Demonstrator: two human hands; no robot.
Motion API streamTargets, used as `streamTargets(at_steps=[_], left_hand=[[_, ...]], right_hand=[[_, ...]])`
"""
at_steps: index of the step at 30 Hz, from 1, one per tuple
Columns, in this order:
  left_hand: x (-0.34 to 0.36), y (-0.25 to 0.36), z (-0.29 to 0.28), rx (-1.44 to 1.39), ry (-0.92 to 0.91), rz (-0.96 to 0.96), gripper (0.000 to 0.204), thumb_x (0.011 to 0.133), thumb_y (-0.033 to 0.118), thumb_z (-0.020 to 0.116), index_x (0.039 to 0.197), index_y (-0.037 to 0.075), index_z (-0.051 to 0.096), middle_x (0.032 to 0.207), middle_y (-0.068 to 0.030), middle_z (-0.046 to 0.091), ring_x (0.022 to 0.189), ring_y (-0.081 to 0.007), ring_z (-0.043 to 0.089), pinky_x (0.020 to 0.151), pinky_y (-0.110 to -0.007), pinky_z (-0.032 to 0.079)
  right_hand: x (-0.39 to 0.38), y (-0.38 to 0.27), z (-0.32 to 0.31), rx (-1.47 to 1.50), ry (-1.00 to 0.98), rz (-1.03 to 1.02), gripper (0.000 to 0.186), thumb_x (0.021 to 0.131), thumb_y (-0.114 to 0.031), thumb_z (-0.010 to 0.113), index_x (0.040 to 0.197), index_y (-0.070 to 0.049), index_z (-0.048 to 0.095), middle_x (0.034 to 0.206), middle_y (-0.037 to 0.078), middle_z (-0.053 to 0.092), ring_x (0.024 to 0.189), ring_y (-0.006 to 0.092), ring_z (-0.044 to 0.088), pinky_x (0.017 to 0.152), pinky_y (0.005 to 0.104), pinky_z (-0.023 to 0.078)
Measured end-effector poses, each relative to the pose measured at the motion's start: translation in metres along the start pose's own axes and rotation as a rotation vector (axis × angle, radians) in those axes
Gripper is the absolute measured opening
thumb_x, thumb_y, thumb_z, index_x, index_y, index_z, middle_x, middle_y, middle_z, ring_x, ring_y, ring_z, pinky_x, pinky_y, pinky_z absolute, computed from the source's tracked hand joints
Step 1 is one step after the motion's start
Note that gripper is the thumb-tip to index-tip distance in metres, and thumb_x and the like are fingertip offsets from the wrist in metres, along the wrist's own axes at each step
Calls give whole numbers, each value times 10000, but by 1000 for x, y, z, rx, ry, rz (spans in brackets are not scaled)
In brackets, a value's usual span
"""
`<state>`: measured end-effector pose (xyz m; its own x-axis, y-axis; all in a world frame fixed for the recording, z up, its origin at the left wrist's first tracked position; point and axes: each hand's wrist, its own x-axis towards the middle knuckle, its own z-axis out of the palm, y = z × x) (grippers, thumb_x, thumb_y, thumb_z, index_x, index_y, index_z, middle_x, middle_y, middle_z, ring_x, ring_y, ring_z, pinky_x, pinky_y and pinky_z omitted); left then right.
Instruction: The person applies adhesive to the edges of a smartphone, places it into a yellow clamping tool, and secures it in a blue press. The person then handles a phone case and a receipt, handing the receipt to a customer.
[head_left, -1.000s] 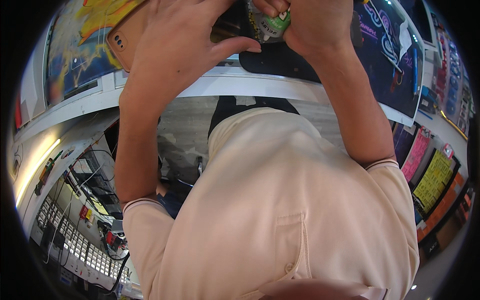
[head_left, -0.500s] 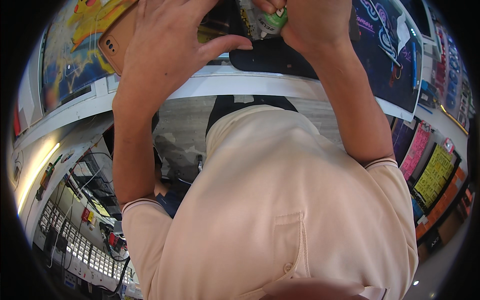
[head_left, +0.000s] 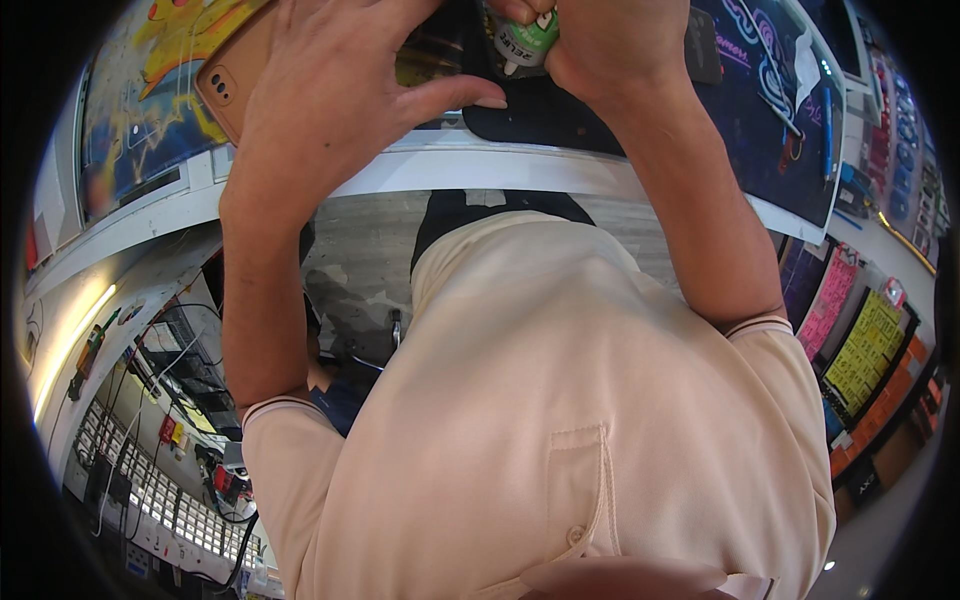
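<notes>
My right hand (head_left: 620, 50) is closed around a small green and white squeeze bottle (head_left: 530, 38) near the top of the view. Its pale nozzle points down toward a black mat (head_left: 545, 112) at the desk's near edge. My left hand (head_left: 335, 85) lies to the left, flat, with the thumb stretched out toward the bottle; its fingertips run out of the picture. Partly under this hand is a brown phone case (head_left: 222, 88) with camera openings. A dark, shiny object (head_left: 435, 55) shows between my hands, too covered to name.
A yellow and blue patterned mat (head_left: 120, 120) covers the desk's left side. On the dark printed mat (head_left: 740, 130) at the right lie a blue pen-like tool (head_left: 827, 130) and a white scrap (head_left: 804, 65). The white desk edge (head_left: 480, 170) runs before my body.
My right hand and the bottle have shifted slightly left and down. My left hand stays almost where it was, thumb still stretched out.
</notes>
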<state>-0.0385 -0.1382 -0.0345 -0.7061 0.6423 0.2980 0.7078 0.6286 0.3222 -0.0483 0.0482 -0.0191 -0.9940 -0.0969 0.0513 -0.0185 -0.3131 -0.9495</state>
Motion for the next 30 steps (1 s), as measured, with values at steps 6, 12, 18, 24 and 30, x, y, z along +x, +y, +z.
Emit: streamTargets(at_steps=[6,12,18,24,30], left_hand=[[3,4,-5,-9,-28,-35,760,767,494,901,1332,57,642,1425,-130,529,1469,-379,340,1233,-523,296],[3,7,-10,-19,-69,-56,758,771,494,900,1333,57,641,1428,-131,529,1473,-381,338,1234,-529,293],[2,6,-8,-22,-74,-71,729,774,478,899,1313,55,651,1415,-130,539,1465,-387,354,1232,-527,291],[6,7,-14,-83,-68,-76,693,777,468,892,1290,62,663,1407,-124,541,1462,-387,360,1227,-523,290],[2,12,-12,-96,-39,-85,666,797,482,873,1284,78,667,1414,-122,533,1468,-383,352,1231,-525,289]], right_hand=[[0,1,-2,-88,-52,-81,299,1073,-79,586,777,-41,562,628,-25,440,515,60,393,472,233,335],[-1,1,1,-118,4,-75,310,1072,-78,594,768,-40,545,630,-27,427,518,59,386,471,232,332],[-4,-2,1,-66,0,-36,319,1074,-77,585,760,-42,539,632,-25,430,516,63,384,471,235,331],[1,1,1,-47,19,-41,246,1070,-57,568,830,-11,596,652,-9,456,527,71,403,475,239,336],[3,2,0,-198,28,-111,203,1068,-26,531,894,16,626,668,7,471,539,75,416,482,241,352]])
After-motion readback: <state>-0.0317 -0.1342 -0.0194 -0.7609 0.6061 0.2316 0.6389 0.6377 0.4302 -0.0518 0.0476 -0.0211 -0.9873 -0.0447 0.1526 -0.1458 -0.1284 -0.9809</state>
